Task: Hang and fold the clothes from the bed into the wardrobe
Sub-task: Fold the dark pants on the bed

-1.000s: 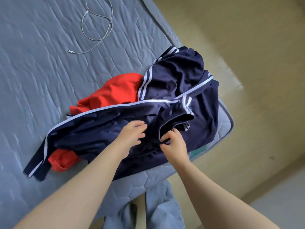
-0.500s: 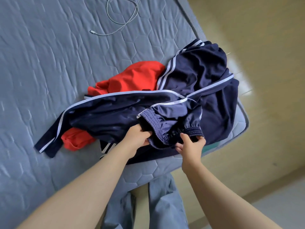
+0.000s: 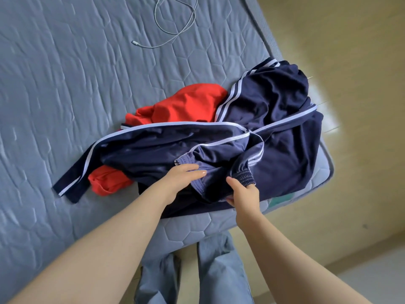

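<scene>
**Both hands at the navy waistband**

I see the left hand (image 3: 179, 182) laid on the elastic waistband (image 3: 241, 174) of the navy track pants (image 3: 166, 150), fingers nearly straight. I cannot tell whether they nip cloth underneath. The right hand (image 3: 244, 194) pinches the waistband's near edge, thumb on top and fingers curled beneath.

Just beyond the left fingers a red garment (image 3: 188, 104) lies under the pants, showing on both sides of the leg. Beyond the right fingers more navy cloth (image 3: 274, 95) with double white stripes is heaped on the pile. A teal scrap (image 3: 282, 198) peeks out at the mattress (image 3: 65, 84) edge, and a white cable (image 3: 175, 29) lies well beyond.

The pants rest near the mattress corner, long axis running sideways. The waistband is at the fingers, and one white-striped leg stretches leftwards to its cuff (image 3: 65, 189).
</scene>
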Demonstrator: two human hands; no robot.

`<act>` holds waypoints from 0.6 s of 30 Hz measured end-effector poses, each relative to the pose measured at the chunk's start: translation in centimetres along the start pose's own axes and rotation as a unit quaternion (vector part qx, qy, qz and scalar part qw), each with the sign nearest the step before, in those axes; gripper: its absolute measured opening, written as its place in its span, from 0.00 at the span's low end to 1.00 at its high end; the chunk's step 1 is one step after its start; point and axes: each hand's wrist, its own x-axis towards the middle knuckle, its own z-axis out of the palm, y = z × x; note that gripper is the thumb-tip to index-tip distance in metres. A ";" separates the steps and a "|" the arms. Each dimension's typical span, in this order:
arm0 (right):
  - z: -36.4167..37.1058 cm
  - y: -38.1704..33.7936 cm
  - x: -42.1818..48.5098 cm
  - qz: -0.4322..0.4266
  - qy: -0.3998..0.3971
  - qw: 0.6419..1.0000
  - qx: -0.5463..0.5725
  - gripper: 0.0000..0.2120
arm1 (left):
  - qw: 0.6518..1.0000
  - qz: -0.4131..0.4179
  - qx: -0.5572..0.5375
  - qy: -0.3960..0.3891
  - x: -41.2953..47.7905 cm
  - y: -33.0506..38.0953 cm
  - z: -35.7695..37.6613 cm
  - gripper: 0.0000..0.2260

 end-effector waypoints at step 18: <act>7.9 -12.5 -20.5 -0.229 0.009 0.973 0.001 0.16 | 0.863 0.263 0.337 0.270 -22.5 5.6 -17.1 0.25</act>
